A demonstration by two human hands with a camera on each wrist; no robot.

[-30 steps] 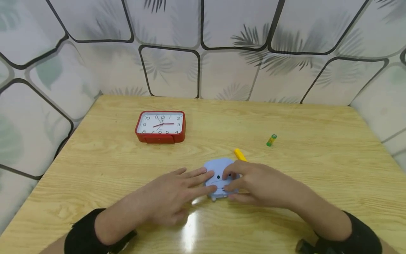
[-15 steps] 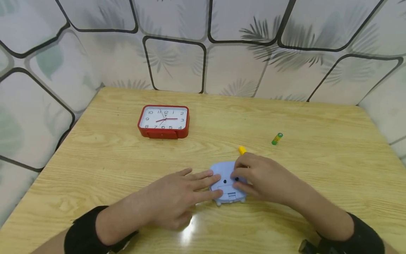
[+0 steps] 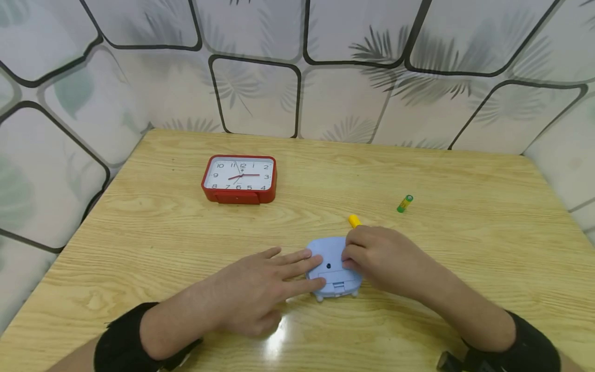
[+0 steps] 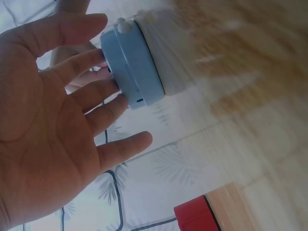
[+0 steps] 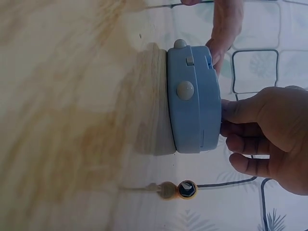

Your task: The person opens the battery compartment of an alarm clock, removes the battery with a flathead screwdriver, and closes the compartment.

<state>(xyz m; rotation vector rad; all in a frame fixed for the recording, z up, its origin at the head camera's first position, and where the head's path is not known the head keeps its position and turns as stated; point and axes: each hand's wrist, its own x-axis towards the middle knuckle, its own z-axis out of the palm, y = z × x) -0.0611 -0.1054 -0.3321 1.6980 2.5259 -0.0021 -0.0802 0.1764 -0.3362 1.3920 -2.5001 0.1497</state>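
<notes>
A small light-blue alarm clock [image 3: 332, 248] lies on the table with its back up, its two short feet toward me. On the back are a battery cover [image 3: 331, 278] and a small black knob [image 3: 328, 266]. My left hand [image 3: 251, 289] rests straight, spread fingertips on the clock's left side; the left wrist view shows its palm beside the blue casing [image 4: 137, 62]. With thumb and curled fingers, my right hand [image 3: 383, 258] pinches the second knob, which those fingers hide. In the right wrist view, the right thumb [image 5: 243, 109] meets the clock's back.
A red rectangular clock [image 3: 239, 178] lies face up at the back left. One green and yellow battery [image 3: 405, 203] lies to the right. Just beyond my right hand, a yellow stick-like thing [image 3: 354, 221] is partly hidden. The patterned wall [image 3: 260, 93] borders the table's far edge.
My right hand's fingers have drawn together over the right-hand knob, which showed between them half a second ago. My left hand keeps its place on the clock. The head view has shifted slightly.
</notes>
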